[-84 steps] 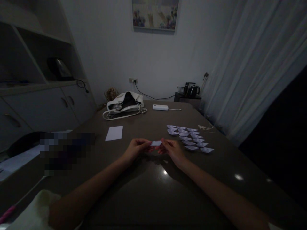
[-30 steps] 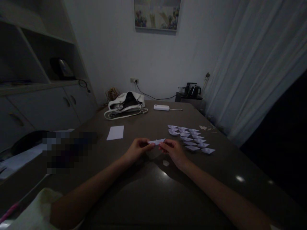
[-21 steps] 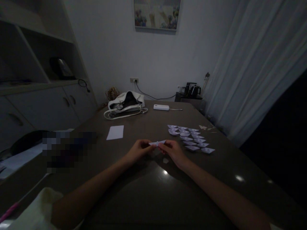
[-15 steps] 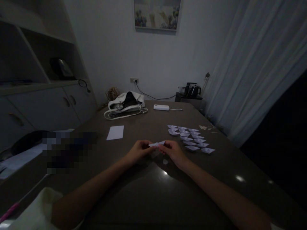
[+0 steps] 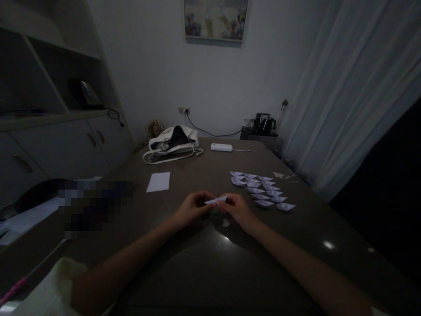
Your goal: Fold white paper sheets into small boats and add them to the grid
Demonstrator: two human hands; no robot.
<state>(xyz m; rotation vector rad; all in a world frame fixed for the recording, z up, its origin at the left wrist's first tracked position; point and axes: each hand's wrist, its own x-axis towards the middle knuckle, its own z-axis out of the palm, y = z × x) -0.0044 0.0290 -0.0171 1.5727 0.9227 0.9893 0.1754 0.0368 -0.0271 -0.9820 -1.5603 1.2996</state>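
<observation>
A small folded piece of white paper is pinched between both my hands just above the dark table. My left hand grips its left end with closed fingers. On its right end my right hand is closed as well. To the right lie several finished folded paper shapes in rows on the table. A flat white sheet of paper lies to the left, beyond my hands.
A white handbag and a white power bank with a cable lie at the table's far end. Cabinets and shelves stand at the left, a curtain at the right. A kettle sits on a side stand.
The paper went from a flat strip to a narrower pointed fold. My hands have drawn closer together and slightly toward me.
</observation>
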